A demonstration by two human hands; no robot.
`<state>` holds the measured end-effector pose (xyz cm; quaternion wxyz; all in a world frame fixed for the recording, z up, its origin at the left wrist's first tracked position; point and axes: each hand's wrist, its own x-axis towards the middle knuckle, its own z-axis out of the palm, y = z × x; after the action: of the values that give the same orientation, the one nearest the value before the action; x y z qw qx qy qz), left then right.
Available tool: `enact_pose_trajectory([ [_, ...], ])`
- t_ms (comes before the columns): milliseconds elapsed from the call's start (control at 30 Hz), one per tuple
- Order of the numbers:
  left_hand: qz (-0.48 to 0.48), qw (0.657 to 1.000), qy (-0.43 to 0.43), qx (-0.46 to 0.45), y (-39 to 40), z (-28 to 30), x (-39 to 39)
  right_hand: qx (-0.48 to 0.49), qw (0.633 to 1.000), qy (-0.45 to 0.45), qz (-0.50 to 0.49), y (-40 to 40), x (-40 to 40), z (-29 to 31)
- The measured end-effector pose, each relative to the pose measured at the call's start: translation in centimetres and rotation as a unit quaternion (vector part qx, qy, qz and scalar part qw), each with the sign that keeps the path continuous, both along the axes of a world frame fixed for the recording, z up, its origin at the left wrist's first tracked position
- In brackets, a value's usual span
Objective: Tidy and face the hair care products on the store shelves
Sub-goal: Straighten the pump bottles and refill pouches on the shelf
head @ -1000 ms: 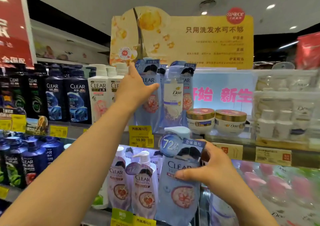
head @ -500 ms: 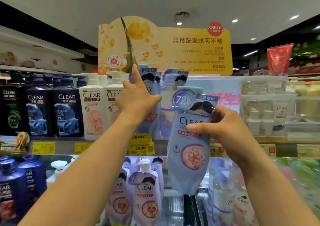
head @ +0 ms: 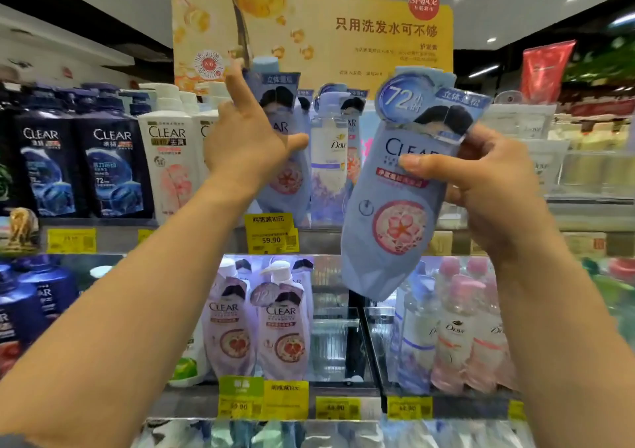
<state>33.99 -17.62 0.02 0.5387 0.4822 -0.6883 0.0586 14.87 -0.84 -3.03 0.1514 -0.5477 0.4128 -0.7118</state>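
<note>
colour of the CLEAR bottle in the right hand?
Pale blue bottle with a pink flower roundel, gripped by the right hand; head view.

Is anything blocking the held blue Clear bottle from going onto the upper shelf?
Likely yes: a Dove bottle stands among the blue Clear bottles that the left hand touches. The held bottle in the right hand hangs in front.

A pale blue CLEAR bottle (head: pixel 398 186) (pink flower label) is tilted, lifted before the upper shelf (head: pixel 192 238).
</note>
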Motion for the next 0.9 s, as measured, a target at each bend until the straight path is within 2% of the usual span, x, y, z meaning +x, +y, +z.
enact_pose_trajectory([
  [100, -0.031, 0.997, 0.053, -0.037, 1.7, 0.8, 0.7, 0.0, 1.0, 0.009, -0.008, 0.6, -0.2, -0.1],
  [200, -0.064, 0.994, 0.071, -0.057, 3.8, 1.7, 1.5, 0.012, 1.0, 0.013, -0.006, 0.6, -0.6, -0.3],
  [500, -0.22, 0.971, 0.093, 0.012, 8.4, -2.9, 2.2, 0.051, 0.999, 0.007, -0.004, -0.7, -2.0, -0.4],
  [700, -0.233, 0.964, 0.122, 0.045, 10.6, -7.3, 3.4, 0.054, 0.997, 0.05, 0.021, -2.9, -1.5, 2.7],
  [900, -0.211, 0.966, 0.115, 0.093, 11.4, -10.4, 3.8, 0.055, 0.993, 0.078, 0.066, -7.5, 1.0, 6.1],
])
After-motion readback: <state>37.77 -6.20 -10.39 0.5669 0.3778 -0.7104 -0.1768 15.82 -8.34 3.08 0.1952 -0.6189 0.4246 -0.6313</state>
